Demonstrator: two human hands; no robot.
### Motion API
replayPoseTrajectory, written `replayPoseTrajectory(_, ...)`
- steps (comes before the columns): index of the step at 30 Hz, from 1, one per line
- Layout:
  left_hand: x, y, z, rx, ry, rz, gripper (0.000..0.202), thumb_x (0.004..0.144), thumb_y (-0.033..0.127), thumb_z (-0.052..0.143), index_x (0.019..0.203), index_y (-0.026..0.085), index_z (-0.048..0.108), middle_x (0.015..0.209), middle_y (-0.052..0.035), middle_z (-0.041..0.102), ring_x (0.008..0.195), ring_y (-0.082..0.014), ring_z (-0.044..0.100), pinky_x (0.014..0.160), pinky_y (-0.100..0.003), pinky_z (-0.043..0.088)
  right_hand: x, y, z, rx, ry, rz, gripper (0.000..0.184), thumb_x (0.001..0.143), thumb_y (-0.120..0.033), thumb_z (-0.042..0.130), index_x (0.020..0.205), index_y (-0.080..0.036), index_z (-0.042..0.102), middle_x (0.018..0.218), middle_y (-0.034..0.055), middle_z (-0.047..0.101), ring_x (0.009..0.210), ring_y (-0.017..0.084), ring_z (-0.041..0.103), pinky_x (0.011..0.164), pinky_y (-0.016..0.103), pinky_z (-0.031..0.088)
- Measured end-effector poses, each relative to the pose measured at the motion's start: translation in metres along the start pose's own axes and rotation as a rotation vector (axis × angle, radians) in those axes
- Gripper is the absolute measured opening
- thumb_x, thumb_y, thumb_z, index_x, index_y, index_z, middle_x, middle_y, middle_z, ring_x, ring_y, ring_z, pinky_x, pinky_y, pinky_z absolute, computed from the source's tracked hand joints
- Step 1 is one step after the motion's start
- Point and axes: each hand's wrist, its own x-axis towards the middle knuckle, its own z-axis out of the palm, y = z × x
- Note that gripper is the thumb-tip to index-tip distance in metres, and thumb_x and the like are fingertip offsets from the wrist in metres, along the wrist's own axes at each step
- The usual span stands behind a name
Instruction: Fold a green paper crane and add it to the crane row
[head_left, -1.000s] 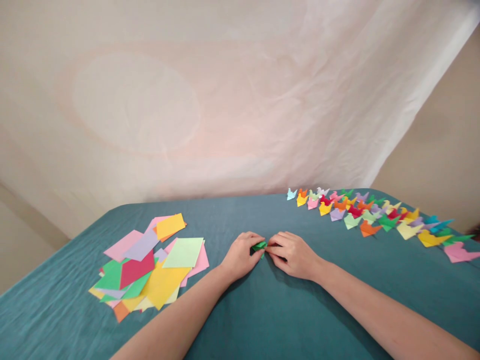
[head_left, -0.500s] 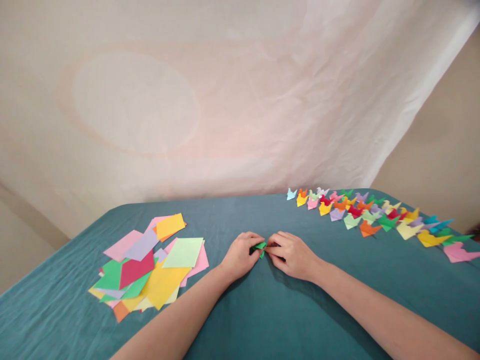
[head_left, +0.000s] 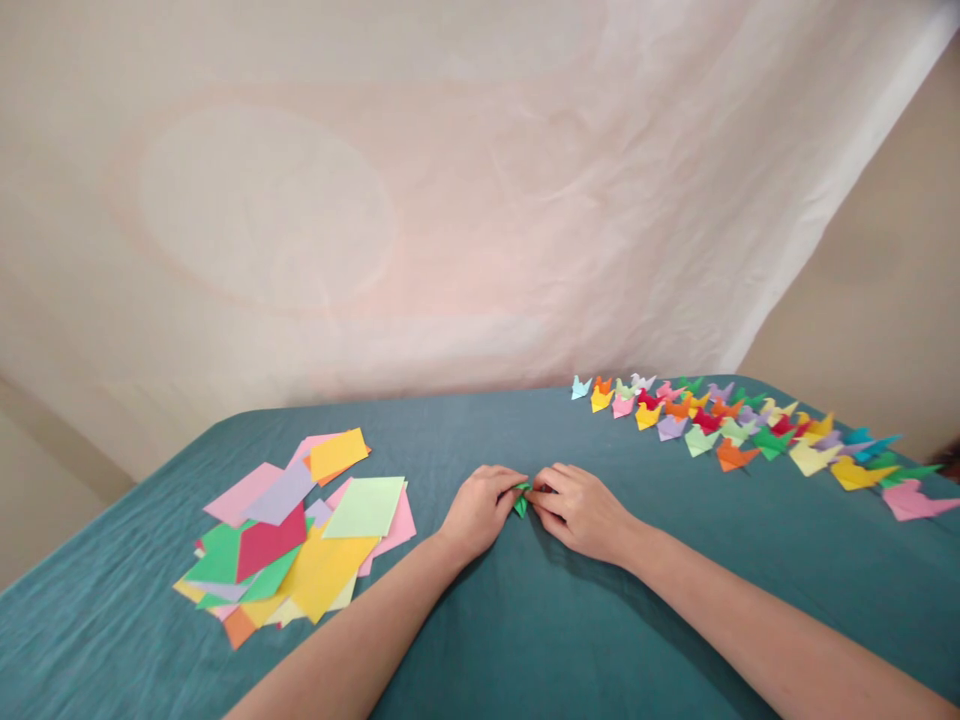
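A small folded piece of green paper (head_left: 520, 499) lies between my two hands on the teal cloth. My left hand (head_left: 480, 510) pinches its left side with curled fingers. My right hand (head_left: 581, 508) pinches its right side, fingers bent together over it. Most of the paper is hidden by my fingertips. Both forearms rest on the table (head_left: 525, 640).
A loose pile of coloured paper squares (head_left: 300, 530) lies to the left of my hands. Several folded paper cranes (head_left: 735, 430) in many colours stand in rows at the right, reaching the table's right edge. A pale creased sheet (head_left: 450, 200) hangs behind the table.
My fingers have closed a little tighter on the green paper, so less of it shows. The hands and arms have hardly shifted.
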Motion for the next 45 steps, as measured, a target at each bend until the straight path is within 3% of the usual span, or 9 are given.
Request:
replayPoseTrajectory(16, -0.002, 0.002, 0.0, 0.031, -0.029, 0.044, 0.039, 0.077, 0.005, 0.044, 0.107, 0.022, 0.062, 0.104, -0.0031, 0.062, 0.098, -0.0178, 0.054, 0.092, -0.031, 0.04, 0.001, -0.002, 0.001, -0.003, -0.032, 0.056, 0.018, 0.085, -0.017, 0.048, 0.089, -0.018, 0.065, 0.086, 0.0061, 0.057, 0.081, 0.018, 0.049, 0.073, 0.031, 0.04)
replayPoseTrajectory(24, -0.004, 0.009, -0.006, 0.126, -0.081, 0.103, 0.037, 0.079, 0.009, 0.042, 0.111, 0.018, 0.058, 0.107, -0.0055, 0.059, 0.099, -0.0188, 0.05, 0.093, -0.033, 0.039, 0.004, -0.009, -0.007, -0.046, -0.141, 0.109, 0.021, 0.089, -0.023, 0.044, 0.088, -0.018, 0.065, 0.091, 0.0063, 0.056, 0.085, 0.019, 0.049, 0.075, 0.033, 0.038)
replayPoseTrajectory(34, -0.008, 0.015, -0.014, 0.263, -0.165, 0.115, 0.041, 0.081, 0.016, 0.043, 0.121, 0.022, 0.051, 0.117, -0.0049, 0.054, 0.107, -0.023, 0.044, 0.092, -0.038, 0.037, 0.005, -0.01, -0.022, -0.002, -0.253, 0.091, 0.023, 0.089, -0.029, 0.045, 0.097, -0.017, 0.063, 0.099, 0.009, 0.055, 0.092, 0.021, 0.049, 0.08, 0.035, 0.039)
replayPoseTrajectory(45, -0.009, 0.017, -0.015, 0.366, -0.204, 0.126, 0.04, 0.083, 0.02, 0.042, 0.123, 0.022, 0.048, 0.121, -0.0046, 0.051, 0.11, -0.0233, 0.042, 0.092, -0.038, 0.035, 0.002, -0.005, -0.037, 0.157, -0.353, 0.02, 0.032, 0.084, -0.035, 0.052, 0.115, -0.03, 0.06, 0.112, 0.0091, 0.051, 0.103, 0.024, 0.046, 0.089, 0.04, 0.036)
